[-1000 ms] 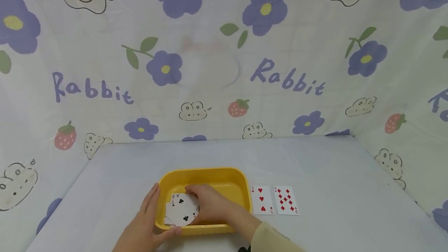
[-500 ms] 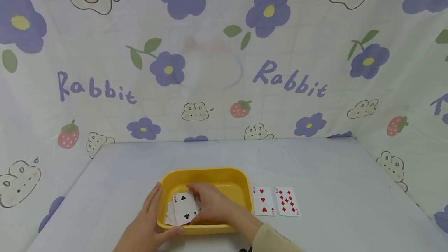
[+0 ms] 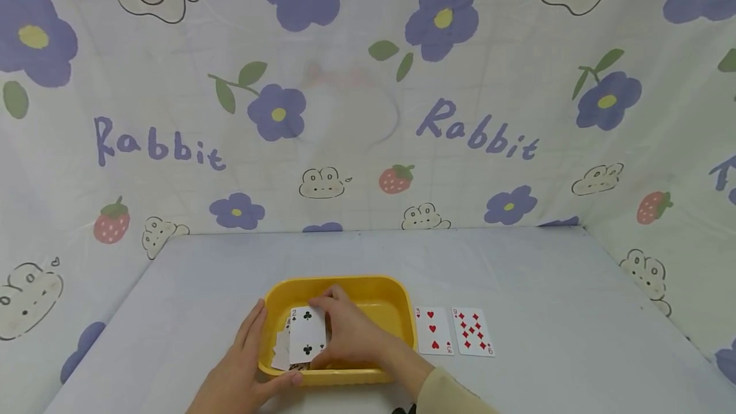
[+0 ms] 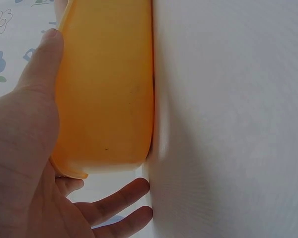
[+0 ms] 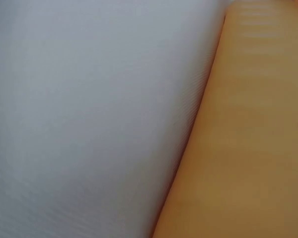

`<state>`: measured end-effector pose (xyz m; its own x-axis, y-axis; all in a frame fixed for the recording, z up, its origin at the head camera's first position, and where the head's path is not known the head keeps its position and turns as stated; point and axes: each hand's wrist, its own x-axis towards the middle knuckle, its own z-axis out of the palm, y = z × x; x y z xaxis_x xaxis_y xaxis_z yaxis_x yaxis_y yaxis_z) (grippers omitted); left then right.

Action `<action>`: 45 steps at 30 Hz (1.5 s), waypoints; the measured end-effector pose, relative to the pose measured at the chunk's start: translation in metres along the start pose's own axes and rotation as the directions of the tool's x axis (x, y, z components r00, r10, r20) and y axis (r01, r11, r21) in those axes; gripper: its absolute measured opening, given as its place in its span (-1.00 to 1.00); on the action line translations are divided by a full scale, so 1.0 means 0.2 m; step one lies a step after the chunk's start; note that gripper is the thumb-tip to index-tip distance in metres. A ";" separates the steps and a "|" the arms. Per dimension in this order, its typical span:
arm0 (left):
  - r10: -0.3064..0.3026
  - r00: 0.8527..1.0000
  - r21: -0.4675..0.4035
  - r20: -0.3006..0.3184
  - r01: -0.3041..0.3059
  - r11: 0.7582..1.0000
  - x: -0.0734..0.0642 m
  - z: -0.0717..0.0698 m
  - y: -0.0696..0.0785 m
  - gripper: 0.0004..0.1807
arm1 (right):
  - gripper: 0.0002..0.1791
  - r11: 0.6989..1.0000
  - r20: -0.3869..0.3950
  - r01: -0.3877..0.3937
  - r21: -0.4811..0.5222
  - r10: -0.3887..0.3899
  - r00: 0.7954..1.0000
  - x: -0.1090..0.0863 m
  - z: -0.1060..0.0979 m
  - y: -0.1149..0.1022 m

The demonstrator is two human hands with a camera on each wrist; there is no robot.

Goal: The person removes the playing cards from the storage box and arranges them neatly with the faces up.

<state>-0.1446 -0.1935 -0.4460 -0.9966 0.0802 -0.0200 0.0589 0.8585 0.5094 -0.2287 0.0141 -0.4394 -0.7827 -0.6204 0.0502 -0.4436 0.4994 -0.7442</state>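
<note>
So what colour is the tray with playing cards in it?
Yellow; the tray shows best in the head view.

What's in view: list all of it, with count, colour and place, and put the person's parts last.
Tray: one, yellow, on the table
Two of clubs: one, white with dark clubs, in the right hand over the tray
Other cards: count unclear, white, in the tray's left part
Three of hearts: one, white and red, right of the tray
Nine of diamonds: one, white and red, right of the three
Table: one, pale, beneath everything
Printed cloth: white with purple flowers, behind the table
Unclear object: black, bottom edge
Left hand: one, at the tray's left end
Right hand: one, over the tray
Sleeve: one, beige, right arm
</note>
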 end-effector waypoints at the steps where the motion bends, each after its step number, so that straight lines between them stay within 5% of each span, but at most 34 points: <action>1: -0.001 1.000 -0.002 0.003 0.001 1.000 0.00 0.00 0.00 0.39 | 0.01 1.000 -0.001 0.003 0.003 -0.003 1.000 0.00 0.00 0.00; 14: -0.028 1.000 -0.005 0.011 0.028 1.000 0.00 0.00 0.01 0.42 | 0.00 0.997 -0.067 -0.031 0.076 0.036 0.997 -0.04 -0.07 0.00; 27: -0.046 0.999 -0.028 0.003 0.046 0.999 0.01 0.01 0.01 0.46 | 0.01 0.997 -0.139 0.012 0.072 -0.002 0.990 -0.40 -0.53 -0.03; 37: -0.033 0.999 -0.018 -0.007 0.033 0.999 -0.01 -0.03 0.00 0.44 | 0.05 0.997 -0.141 -0.073 0.037 0.077 0.987 -0.66 -0.83 0.32; 45: -0.063 0.998 -0.030 0.016 0.063 0.998 0.01 0.00 0.01 0.46 | -0.05 0.998 -0.062 -0.052 -0.022 0.051 0.997 -0.92 -0.98 0.66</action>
<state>-0.1456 -0.1914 -0.4441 -0.9973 0.0343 -0.0652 -0.0057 0.8465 0.5323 -0.2284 0.3127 -0.4160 -0.8296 -0.5558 0.0533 -0.4116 0.5443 -0.7310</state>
